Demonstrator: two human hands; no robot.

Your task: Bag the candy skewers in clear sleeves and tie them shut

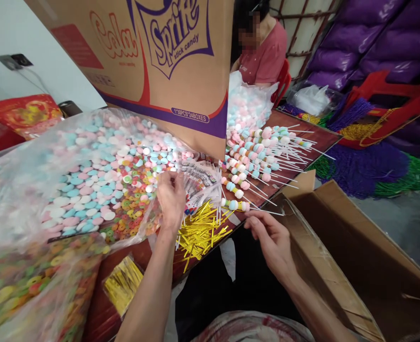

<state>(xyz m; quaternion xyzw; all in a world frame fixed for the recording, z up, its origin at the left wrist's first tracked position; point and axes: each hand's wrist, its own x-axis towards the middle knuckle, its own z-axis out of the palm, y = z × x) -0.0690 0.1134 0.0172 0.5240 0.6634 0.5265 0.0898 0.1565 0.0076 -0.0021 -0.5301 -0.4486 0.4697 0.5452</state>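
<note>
My left hand (170,197) is closed, its fingers curled over the near edge of the candy heap, beside a fan of printed wrappers (203,179). What it pinches, if anything, is hidden. Just beyond the table's edge, my right hand (271,236) has its thumb and fingertips bent close together. They are by the nearest candy skewer (234,205), but whether they grip anything is unclear. That skewer carries pastel candies and gummy rings on a white stick. More candy skewers (256,159) lie in a row behind it. Gold twist ties (203,232) are piled between my hands.
A large clear bag (89,126) of pastel candies spreads left, with gummy rings (135,209) in front. A Sprite carton (160,61) stands behind. Bundled twist ties (122,285) lie nearer me. An open cardboard box (367,256) sits right. Another person (267,52) sits across.
</note>
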